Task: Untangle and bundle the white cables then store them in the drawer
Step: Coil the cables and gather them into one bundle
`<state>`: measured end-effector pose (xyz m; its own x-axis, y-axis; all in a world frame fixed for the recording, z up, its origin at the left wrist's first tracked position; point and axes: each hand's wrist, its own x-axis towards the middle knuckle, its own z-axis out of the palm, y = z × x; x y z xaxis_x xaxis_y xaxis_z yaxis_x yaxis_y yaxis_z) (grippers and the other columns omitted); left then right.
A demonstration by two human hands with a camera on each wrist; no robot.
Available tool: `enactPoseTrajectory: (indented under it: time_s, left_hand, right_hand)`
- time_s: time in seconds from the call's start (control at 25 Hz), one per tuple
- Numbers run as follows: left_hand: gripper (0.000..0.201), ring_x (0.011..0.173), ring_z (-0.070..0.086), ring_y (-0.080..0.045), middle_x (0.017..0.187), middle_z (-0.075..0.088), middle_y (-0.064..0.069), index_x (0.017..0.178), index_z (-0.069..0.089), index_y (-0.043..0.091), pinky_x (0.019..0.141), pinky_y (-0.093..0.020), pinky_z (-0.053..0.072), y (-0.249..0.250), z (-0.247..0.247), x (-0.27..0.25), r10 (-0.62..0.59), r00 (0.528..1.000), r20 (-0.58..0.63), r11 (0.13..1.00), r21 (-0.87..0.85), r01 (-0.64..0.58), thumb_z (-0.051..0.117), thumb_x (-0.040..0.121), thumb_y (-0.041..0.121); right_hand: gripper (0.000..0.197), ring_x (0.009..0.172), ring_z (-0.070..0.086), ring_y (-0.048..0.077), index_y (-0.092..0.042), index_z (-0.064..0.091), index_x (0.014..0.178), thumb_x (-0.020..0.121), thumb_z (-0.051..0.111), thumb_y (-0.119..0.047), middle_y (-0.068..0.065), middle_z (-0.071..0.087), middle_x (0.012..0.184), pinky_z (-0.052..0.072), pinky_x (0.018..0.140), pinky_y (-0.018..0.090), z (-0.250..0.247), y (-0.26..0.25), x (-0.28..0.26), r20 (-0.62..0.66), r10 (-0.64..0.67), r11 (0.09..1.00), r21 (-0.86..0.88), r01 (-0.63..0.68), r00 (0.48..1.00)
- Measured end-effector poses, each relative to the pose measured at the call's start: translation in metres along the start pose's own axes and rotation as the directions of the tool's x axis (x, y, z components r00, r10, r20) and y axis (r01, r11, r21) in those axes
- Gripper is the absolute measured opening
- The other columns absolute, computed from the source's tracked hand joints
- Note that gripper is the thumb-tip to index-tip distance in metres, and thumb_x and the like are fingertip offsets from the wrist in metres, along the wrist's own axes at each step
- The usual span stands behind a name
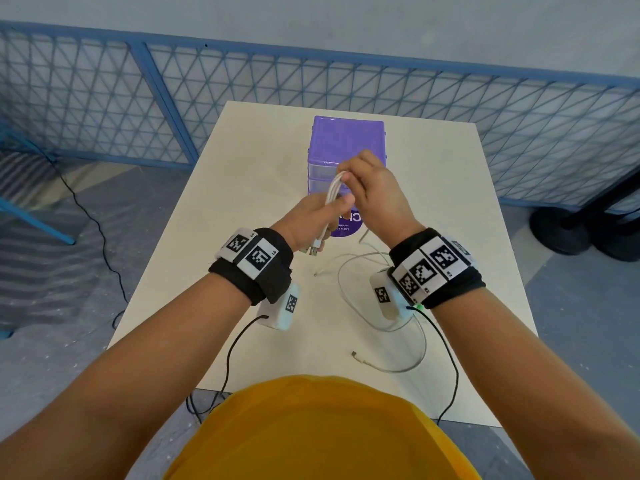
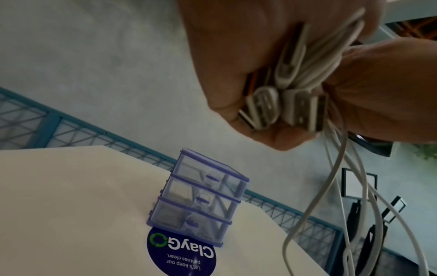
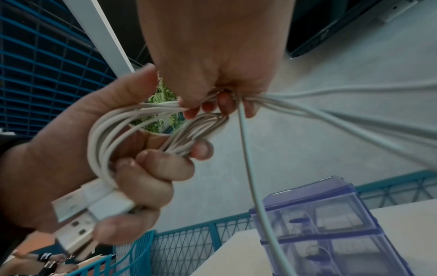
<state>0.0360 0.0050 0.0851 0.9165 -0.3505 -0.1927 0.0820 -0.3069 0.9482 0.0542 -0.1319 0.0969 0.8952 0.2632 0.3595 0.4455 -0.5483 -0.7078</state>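
My left hand [image 1: 313, 216] grips a folded bundle of white cables [image 1: 333, 194] above the table, USB plugs [image 3: 78, 211] sticking out below its fist. My right hand [image 1: 372, 188] pinches the top loop of the same white cables [image 3: 141, 119] with curled fingers. Loose cable tails [image 1: 377, 317] trail from the hands down onto the table [image 1: 207, 271] in loops. Behind the hands stands the purple drawer unit [image 1: 348, 140], three clear drawers [image 2: 201, 198] all closed. In the left wrist view the plugs [image 2: 283, 110] sit in my palm.
A round dark blue sticker [image 2: 182, 257] lies on the table just in front of the drawer unit. A blue mesh fence [image 1: 104, 98] runs behind the table. Black wires [image 1: 235, 344] hang from my wrist cameras over the table's near edge.
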Motion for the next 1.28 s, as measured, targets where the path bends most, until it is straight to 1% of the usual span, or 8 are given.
enactPoseTrajectory:
  time_s: [0.08,0.2,0.28,0.48,0.6,0.84,1.08,1.28]
  left_hand:
    - [0.031,0.038,0.038,-0.004,0.043,0.042,0.010,0.057,0.044,0.020,0.048,-0.023,0.036,0.004,0.001,0.001,-0.036,0.999,0.003,0.999,-0.034,0.036,0.052,0.080,0.040]
    - [0.030,0.039,0.039,-0.008,0.039,0.044,0.010,0.059,0.046,0.019,0.047,-0.025,0.037,0.005,-0.001,0.002,-0.035,0.999,0.006,0.998,-0.045,0.036,0.050,0.089,0.025]
    - [0.029,0.046,0.041,-0.013,0.048,0.047,0.008,0.067,0.050,0.018,0.049,-0.026,0.039,0.003,-0.004,0.003,-0.037,0.999,0.018,0.999,-0.014,0.037,0.045,0.095,0.019]
    - [0.030,0.059,0.050,-0.008,0.066,0.051,0.001,0.074,0.053,0.019,0.065,-0.017,0.045,0.000,-0.001,0.001,-0.003,0.996,0.094,0.999,0.052,-0.002,0.038,0.099,0.019]
    - [0.031,0.055,0.048,-0.010,0.061,0.048,0.003,0.071,0.053,0.020,0.067,-0.027,0.050,0.000,0.006,0.000,-0.001,1.000,0.007,0.999,-0.039,0.002,0.038,0.099,0.020]
    - [0.037,0.047,0.044,-0.012,0.042,0.043,0.009,0.070,0.056,0.015,0.052,-0.026,0.049,-0.003,0.005,-0.001,0.011,0.998,-0.059,0.990,-0.143,-0.019,0.039,0.098,0.033]
    - [0.028,0.049,0.057,-0.004,0.050,0.058,0.010,0.073,0.055,0.014,0.059,-0.017,0.051,0.009,0.005,-0.001,-0.024,0.996,0.085,0.966,-0.254,0.045,0.042,0.097,0.012]
    - [0.032,0.036,0.041,-0.004,0.036,0.045,0.007,0.074,0.058,0.013,0.049,-0.023,0.044,0.013,0.011,0.003,-0.006,0.997,-0.081,0.972,-0.235,-0.013,0.041,0.098,0.027]
  right_hand:
    - [0.023,0.077,0.048,0.021,-0.003,0.058,0.100,0.091,0.040,-0.014,0.010,0.038,0.102,0.044,0.071,0.029,0.003,-0.003,-0.001,-0.037,0.004,0.991,-0.130,-0.009,0.999]
    - [0.026,0.084,0.057,0.030,-0.005,0.048,0.115,0.094,0.039,-0.017,0.017,0.048,0.121,0.048,0.070,0.038,0.003,-0.002,-0.003,0.004,0.111,0.980,-0.166,-0.109,0.994]
    - [0.026,0.086,0.060,0.030,-0.006,0.048,0.114,0.095,0.036,-0.021,0.016,0.061,0.110,0.047,0.073,0.037,0.000,0.001,-0.003,0.080,0.168,0.980,-0.121,-0.157,0.983]
    - [0.022,0.070,0.051,0.019,-0.006,0.054,0.102,0.095,0.038,-0.019,0.007,0.061,0.081,0.040,0.065,0.028,-0.002,0.000,-0.003,0.113,0.112,0.984,-0.154,-0.094,0.987]
    - [0.019,0.066,0.051,0.018,-0.007,0.057,0.098,0.093,0.041,-0.016,0.002,0.058,0.078,0.040,0.060,0.023,-0.001,0.002,0.001,0.090,0.095,0.992,-0.088,-0.087,0.991]
    - [0.023,0.072,0.054,0.016,-0.004,0.058,0.102,0.094,0.038,-0.014,0.003,0.059,0.080,0.044,0.069,0.024,0.002,0.008,-0.007,0.000,0.157,0.969,0.195,-0.154,0.988]
    - [0.023,0.071,0.054,0.016,-0.009,0.060,0.101,0.091,0.040,-0.013,-0.002,0.059,0.081,0.043,0.066,0.019,-0.003,0.004,0.003,-0.027,0.134,0.989,0.071,-0.131,0.991]
    - [0.022,0.054,0.051,0.005,-0.011,0.061,0.096,0.089,0.040,-0.016,-0.002,0.056,0.066,0.043,0.057,0.013,-0.007,0.005,0.011,-0.055,0.106,0.980,0.174,-0.095,0.993]
